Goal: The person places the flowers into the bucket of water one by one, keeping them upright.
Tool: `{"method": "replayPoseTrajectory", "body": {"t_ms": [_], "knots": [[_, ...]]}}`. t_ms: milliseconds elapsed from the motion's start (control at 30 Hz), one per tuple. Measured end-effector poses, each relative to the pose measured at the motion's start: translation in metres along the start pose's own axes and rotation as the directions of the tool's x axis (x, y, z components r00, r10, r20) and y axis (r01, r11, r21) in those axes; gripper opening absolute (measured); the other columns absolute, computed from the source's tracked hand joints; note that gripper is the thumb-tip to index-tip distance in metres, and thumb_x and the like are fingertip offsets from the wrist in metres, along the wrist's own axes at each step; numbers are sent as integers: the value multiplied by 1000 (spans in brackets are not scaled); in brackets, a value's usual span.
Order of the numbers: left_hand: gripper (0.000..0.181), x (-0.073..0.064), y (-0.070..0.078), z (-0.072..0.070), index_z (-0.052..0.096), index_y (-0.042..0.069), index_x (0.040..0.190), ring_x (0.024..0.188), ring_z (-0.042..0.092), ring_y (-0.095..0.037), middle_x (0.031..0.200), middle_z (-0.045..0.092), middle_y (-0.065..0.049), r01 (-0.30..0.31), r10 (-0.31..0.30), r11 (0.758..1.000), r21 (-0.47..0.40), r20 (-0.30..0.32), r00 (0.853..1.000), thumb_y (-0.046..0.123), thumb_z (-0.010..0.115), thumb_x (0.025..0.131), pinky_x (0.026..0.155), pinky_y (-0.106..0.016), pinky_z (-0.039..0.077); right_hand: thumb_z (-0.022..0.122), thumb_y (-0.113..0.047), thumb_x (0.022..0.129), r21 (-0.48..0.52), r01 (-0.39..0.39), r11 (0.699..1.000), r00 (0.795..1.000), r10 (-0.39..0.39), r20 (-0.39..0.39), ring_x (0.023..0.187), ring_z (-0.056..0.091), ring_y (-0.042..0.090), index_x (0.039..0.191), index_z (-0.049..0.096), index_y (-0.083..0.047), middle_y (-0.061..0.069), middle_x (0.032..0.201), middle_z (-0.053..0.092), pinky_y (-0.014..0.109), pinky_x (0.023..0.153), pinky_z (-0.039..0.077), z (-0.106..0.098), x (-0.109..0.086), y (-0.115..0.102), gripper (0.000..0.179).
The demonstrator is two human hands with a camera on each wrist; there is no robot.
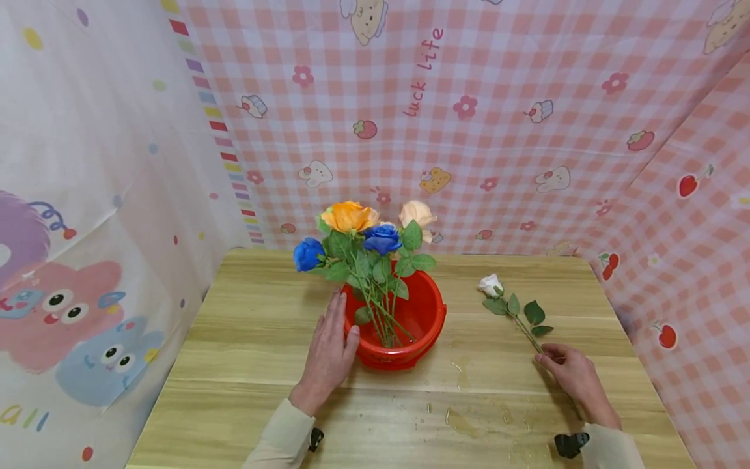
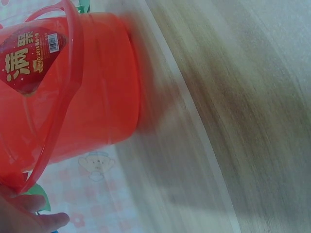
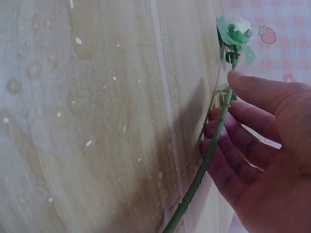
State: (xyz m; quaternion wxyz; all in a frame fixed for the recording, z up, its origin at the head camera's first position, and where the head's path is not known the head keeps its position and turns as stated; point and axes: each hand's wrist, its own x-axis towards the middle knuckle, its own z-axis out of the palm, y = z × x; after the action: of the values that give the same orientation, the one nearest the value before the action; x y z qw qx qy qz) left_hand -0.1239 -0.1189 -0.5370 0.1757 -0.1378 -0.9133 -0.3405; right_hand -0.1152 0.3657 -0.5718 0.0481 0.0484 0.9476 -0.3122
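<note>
My left hand (image 1: 330, 348) rests against the left side of a red plastic bucket (image 1: 435, 326), its fingers straight along the outside and the thumb by the rim. In the bucket stand orange (image 1: 349, 216), blue (image 1: 382, 239) and pale peach roses (image 1: 416, 213) on long green stems, leaning toward the back. On the right, my right hand (image 1: 577, 378) pinches the stem of a single white rose (image 1: 491, 285) between thumb and fingers. The right wrist view shows its green stem (image 3: 193, 187) running past the fingertips, low along the tabletop, with the bloom pointing away.
Water drops and small puddles (image 1: 459, 420) lie on the wooden table (image 1: 252, 365) between the bucket and my right hand. A printed pink checked cloth (image 1: 504, 163) hangs behind the table. The bucket's red handle (image 2: 73, 58) hangs down its side beside a label (image 2: 31, 60).
</note>
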Motion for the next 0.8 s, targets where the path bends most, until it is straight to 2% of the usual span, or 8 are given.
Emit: {"method": "replayPoseTrajectory", "body": {"t_ms": [133, 233, 367, 500, 567, 800], "knots": [[66, 0, -1, 1, 26, -2, 162, 152, 31, -36, 168, 26, -20, -6, 6, 1000, 1, -4, 1000, 17, 53, 104, 116, -65, 31, 68, -26, 101, 14, -9, 1000, 1000, 9, 16, 101, 69, 38, 128, 64, 13, 22, 108, 72, 40, 77, 55, -1, 2, 0, 47], [67, 1, -1, 0, 27, -1, 162, 152, 32, -35, 168, 26, -20, -11, 11, 1000, 1, -8, 1000, 18, 52, 104, 116, -66, 32, 68, -27, 101, 25, -21, 999, 999, 20, 40, 102, 68, 37, 128, 65, 11, 22, 110, 73, 40, 79, 54, -3, 3, 0, 47], [66, 1, 0, 0, 26, -1, 162, 153, 31, -34, 168, 26, -19, -10, 10, 1000, -4, -9, 1000, 22, 49, 105, 115, -66, 32, 68, -27, 101, 26, -12, 1000, 998, 10, 65, 108, 67, 41, 125, 68, 9, 25, 115, 72, 47, 87, 54, -6, 4, 1, 44], [66, 1, -1, 0, 27, -2, 162, 153, 32, -34, 168, 28, -20, -13, 13, 1000, -8, -15, 1000, 20, 51, 104, 115, -67, 32, 68, -24, 101, 39, -13, 999, 995, 9, 96, 113, 64, 46, 121, 69, 10, 28, 118, 71, 55, 92, 52, -10, 7, 1, 40], [67, 1, -1, 1, 28, -2, 162, 153, 31, -34, 168, 27, -19, -12, 12, 1000, -8, -16, 1000, 18, 53, 103, 115, -67, 32, 68, -21, 100, 46, -20, 999, 994, 15, 107, 112, 65, 44, 120, 70, 10, 27, 118, 71, 52, 91, 53, -11, 9, 1, 37], [66, 1, -1, 1, 28, -3, 161, 153, 31, -34, 168, 28, -20, -10, 10, 1000, 2, -12, 1000, 18, 52, 104, 115, -67, 32, 67, -13, 99, 64, -26, 998, 991, 17, 131, 94, 66, 22, 114, 72, 10, 23, 108, 74, 32, 75, 52, -13, 12, 0, 28]]}}
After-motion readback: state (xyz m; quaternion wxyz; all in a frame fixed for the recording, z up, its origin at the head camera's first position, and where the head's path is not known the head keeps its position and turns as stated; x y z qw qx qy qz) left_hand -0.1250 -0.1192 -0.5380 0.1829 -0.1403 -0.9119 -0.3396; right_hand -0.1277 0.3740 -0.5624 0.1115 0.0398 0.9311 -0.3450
